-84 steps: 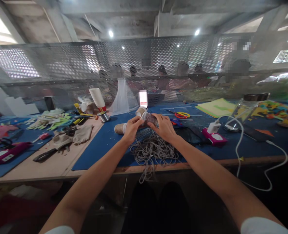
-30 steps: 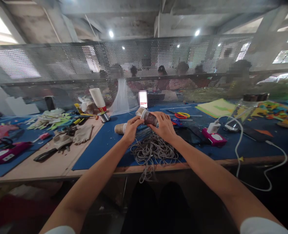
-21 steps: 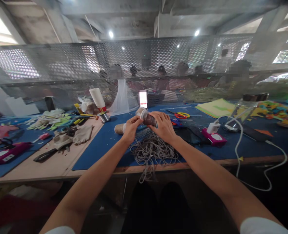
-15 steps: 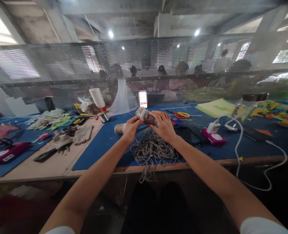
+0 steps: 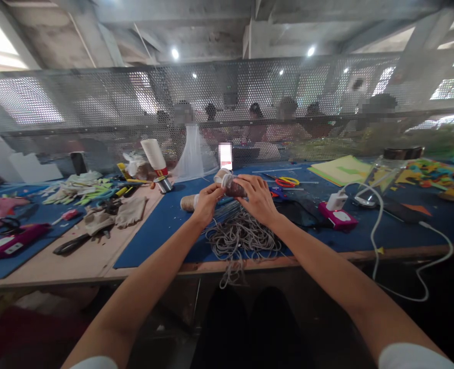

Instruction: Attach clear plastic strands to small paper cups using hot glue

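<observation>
Centrally: one cord-wound roll [image 5: 234, 187], grey-brown with a white collar, held above the blue mat [image 5: 156, 233], tilted, its collar end toward ten o'clock. Left hand [image 5: 207, 203]: thumb and fingers pinched together at the collar. Right hand [image 5: 258, 199]: clasped around the body of the same roll, fingers over the top, thumb below.

Adjacent, directions taken from the held roll. At six o'clock, one loose heap of grey cord [image 5: 246, 238], several loops hanging over the table edge. Between eight and nine, one beige roll [image 5: 188, 203], lying on its side just beside the left hand. At eleven, one further pale roll [image 5: 220, 176], partly hidden.

Farther out. At twelve, one bright screen [image 5: 225, 155]. At three, scissors [image 5: 288, 181] with red and yellow handles. Between three and four, one magenta power block [image 5: 338, 216] bearing a white charger [image 5: 336, 201]. Between two and three, sheets of yellow-green paper [image 5: 338, 170]. Between nine and ten, stacked paper cups [image 5: 153, 154], leaning. Between eight and nine, one pale glove [image 5: 130, 211].
</observation>
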Tool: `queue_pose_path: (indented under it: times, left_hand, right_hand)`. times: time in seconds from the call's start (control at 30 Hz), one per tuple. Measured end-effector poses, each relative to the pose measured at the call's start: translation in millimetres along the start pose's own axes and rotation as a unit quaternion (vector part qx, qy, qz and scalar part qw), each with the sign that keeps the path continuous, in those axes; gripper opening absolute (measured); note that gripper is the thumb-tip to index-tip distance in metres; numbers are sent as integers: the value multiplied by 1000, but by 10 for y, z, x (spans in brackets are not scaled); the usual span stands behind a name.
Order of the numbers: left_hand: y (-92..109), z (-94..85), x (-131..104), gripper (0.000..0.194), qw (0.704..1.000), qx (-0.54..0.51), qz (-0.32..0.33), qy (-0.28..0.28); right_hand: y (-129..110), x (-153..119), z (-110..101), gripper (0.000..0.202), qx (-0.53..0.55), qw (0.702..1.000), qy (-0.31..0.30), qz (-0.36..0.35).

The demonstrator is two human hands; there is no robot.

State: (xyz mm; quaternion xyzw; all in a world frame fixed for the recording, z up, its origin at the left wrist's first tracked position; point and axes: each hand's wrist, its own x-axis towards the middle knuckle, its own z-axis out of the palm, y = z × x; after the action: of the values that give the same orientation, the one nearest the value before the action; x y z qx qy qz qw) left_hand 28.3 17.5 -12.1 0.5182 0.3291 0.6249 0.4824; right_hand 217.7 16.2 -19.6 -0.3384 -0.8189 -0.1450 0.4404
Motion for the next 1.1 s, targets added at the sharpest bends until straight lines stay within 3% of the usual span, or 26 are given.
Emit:
queue_pose_path:
  times: [0.4,0.67,0.9,1.1]
  left_hand:
    - [-17,-25,25,16,999,-38,-9,22]
    - [-8,-30,10,16,1000,11,-5,4]
    - [-16,-38,6,16,999,48,24,-7]
    - [24,-16,-13,16,999,18,19,-20]
  right_hand:
    - [-7,5,-5,58,-7,1000,-14,-17]
    - [-16,9,-7,60,1,1000,-18,-8]
    - [53,-5,92,66,42,998,-4,46]
    - [62,-1,95,64,42,999,3,26]
